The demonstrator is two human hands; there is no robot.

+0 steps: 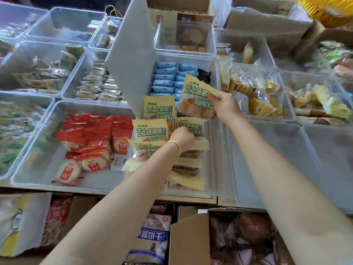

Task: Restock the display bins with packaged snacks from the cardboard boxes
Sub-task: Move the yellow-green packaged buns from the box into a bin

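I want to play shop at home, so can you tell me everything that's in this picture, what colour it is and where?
yellow-green snack packs: several, yellow with green writing, in the middle clear bin
held pack: one, same yellow and green, above that bin
red packs: many, red and cream, bin to the left
blue packs: many, light blue, bin behind the middle one
yellow cakes: many, in clear wrap, bin to the right
clear bins: many, see-through, all over the counter
grey divider: one, standing tilted at centre
cardboard boxes: a few, brown, below the counter
left hand: gripping packs in the middle bin
right hand: holding the held pack
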